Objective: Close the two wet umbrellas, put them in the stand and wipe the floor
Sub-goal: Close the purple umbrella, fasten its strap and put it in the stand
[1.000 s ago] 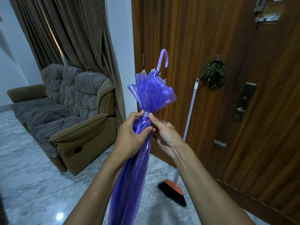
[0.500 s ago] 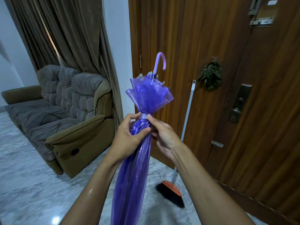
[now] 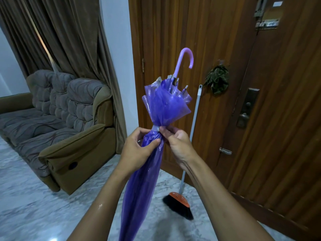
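Left hand [image 3: 137, 148] wraps the furled purple umbrella [image 3: 144, 180], its grip closed; right hand [image 3: 178, 143] pinches what looks like its tie strap [image 3: 155, 128].

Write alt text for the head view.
Two hands, left hand and right hand, fasten the strap around a folded purple umbrella, handle up. A broom leans on the wooden door; sofa at left.

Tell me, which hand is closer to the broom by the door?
The right hand. It pinches the strap on the purple umbrella just beside the broom pole. The left hand grips the umbrella on its far side, away from the broom.
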Action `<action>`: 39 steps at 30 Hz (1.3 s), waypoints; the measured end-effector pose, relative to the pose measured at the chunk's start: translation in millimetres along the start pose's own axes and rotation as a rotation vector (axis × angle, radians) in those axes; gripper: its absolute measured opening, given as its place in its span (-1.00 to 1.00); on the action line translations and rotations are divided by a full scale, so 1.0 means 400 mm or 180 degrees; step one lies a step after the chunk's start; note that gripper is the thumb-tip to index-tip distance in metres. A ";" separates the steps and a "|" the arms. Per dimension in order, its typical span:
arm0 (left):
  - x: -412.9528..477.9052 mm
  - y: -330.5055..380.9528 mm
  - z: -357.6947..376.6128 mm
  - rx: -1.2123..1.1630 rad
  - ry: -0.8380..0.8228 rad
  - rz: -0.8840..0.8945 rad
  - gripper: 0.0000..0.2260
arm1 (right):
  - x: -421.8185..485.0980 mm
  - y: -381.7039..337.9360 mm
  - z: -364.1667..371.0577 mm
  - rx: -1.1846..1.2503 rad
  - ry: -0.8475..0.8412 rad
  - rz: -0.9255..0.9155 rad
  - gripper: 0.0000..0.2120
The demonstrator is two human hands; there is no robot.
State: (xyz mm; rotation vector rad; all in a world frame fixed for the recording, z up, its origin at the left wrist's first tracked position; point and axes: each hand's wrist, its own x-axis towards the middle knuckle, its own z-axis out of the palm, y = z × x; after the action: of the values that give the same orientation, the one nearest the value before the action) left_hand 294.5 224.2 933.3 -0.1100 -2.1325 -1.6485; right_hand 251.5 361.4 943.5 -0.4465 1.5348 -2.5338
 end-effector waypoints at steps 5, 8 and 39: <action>0.014 0.016 0.027 -0.0089 -0.0054 0.0069 -0.76 | 0.000 -0.020 -0.021 -0.0333 0.0064 -0.0227 -0.88; 0.013 0.032 0.051 -0.0150 -0.0050 0.0089 -0.78 | -0.005 -0.022 -0.024 -0.0479 0.0294 -0.0424 -0.90; -0.025 0.066 0.375 -0.0098 -0.2018 0.0238 -0.64 | -0.224 -0.187 -0.319 -0.1014 0.2125 -0.0541 -0.73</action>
State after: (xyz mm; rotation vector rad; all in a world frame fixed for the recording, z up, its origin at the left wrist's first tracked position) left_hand 268.2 374.1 924.3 -0.8065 -2.4985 -1.7613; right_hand 296.8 528.3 938.3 0.2988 2.2185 -2.7266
